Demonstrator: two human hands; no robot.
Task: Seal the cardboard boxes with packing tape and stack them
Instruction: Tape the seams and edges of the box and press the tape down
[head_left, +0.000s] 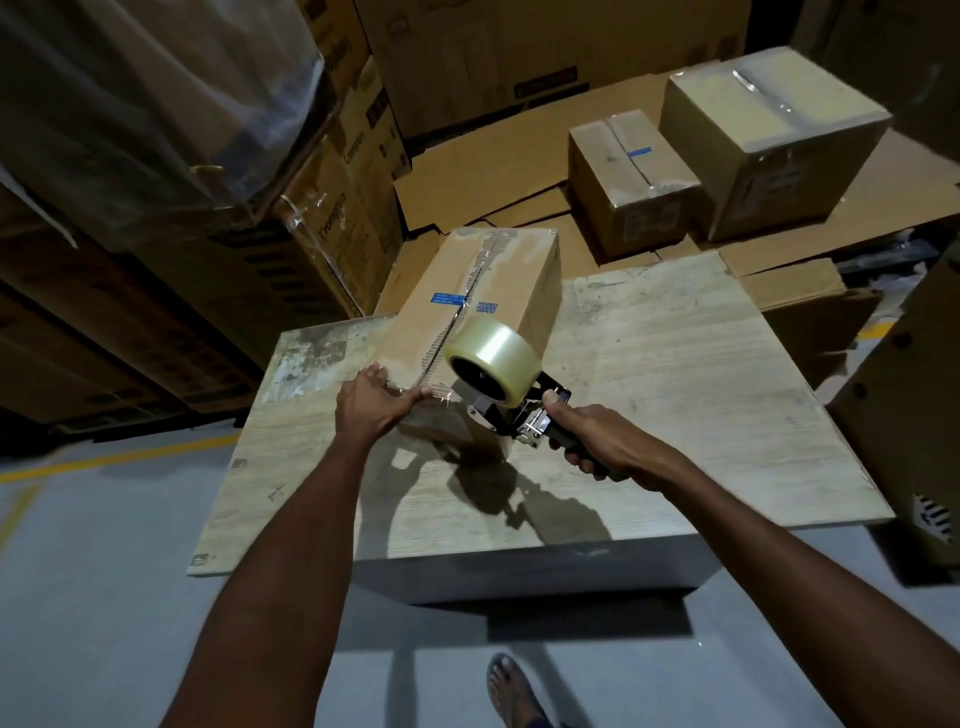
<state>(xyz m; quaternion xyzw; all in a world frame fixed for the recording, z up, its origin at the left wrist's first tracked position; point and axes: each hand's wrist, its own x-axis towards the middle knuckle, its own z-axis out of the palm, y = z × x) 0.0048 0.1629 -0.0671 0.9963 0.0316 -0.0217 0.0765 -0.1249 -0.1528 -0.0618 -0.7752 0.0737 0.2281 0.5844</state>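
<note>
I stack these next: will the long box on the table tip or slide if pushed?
Probably won't tip: the box lies on a long side on the table. It may slide; the left hand rests on its near end. Likely stiff: flat faces.

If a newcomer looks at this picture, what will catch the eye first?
The clear tape dispenser, gripped by the right hand, sits at the near end of the long cardboard box on the wooden table. The left hand presses that box's near edge. Two taped boxes stand behind, upper right.
</note>
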